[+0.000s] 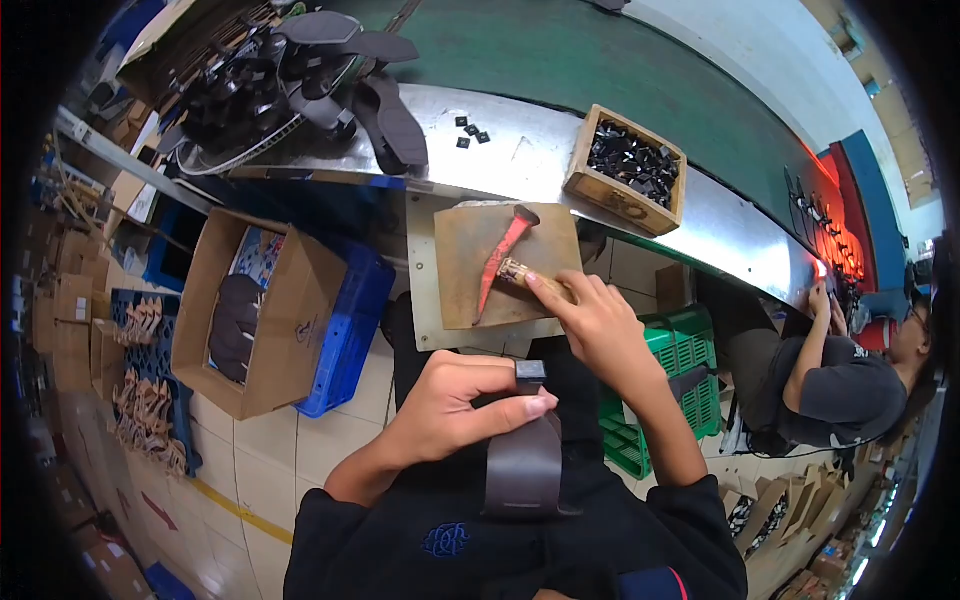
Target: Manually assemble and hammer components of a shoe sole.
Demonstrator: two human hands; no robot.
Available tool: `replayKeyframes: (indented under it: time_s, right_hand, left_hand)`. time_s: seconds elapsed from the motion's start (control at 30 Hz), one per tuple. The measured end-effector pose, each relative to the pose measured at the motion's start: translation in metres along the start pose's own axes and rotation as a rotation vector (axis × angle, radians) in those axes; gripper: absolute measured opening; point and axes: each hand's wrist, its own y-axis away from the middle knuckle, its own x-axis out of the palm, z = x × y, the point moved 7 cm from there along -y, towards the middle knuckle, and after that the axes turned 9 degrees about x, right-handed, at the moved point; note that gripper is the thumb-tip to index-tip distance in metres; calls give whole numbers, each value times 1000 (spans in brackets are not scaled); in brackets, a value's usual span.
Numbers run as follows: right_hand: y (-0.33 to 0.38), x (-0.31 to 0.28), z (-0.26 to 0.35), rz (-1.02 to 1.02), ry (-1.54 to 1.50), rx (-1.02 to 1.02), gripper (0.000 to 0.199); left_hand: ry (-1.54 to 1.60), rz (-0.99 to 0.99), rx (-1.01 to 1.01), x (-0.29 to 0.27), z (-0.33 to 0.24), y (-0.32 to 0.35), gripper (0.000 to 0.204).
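My left hand (455, 405) is closed around the heel of a dark shoe sole (525, 468), close to my chest. The heel points up, with a black squarish heel tip (531, 372) on its end, and the smooth curved part hangs down toward me. In my right hand (605, 322) is the wooden handle of a hammer (508, 250). Its long red head rests on, or just over, a brown square board (458, 265) in front of me. The hammer and the sole are apart.
A wooden box (622, 205) of small black pieces sits on the metal bench edge, with several loose black squares (470, 132) to its left. Dark soles (390, 120) pile farther left. A cardboard box (285, 330) stands left, green crates (680, 365) right. A co-worker (850, 385) sits far right.
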Motion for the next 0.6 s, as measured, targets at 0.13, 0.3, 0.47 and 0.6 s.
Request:
replayKeyframes:
  time_s: [0.13, 0.3, 0.47, 0.6]
  right_hand:
    - [-5, -49, 21, 35, -559, -151, 40]
    - [0, -79, 45, 236, -1122, -392, 33]
    - [10, -97, 66, 383, -1130, -745, 29]
    - [21, -107, 79, 371, -1017, -833, 35]
  left_hand:
    - [90, 58, -55, 5, -6, 5, 21]
    - [307, 184, -32, 23, -4, 6, 20]
    - [535, 422, 8, 52, -19, 7, 21]
    - [626, 547, 75, 64, -26, 10, 25]
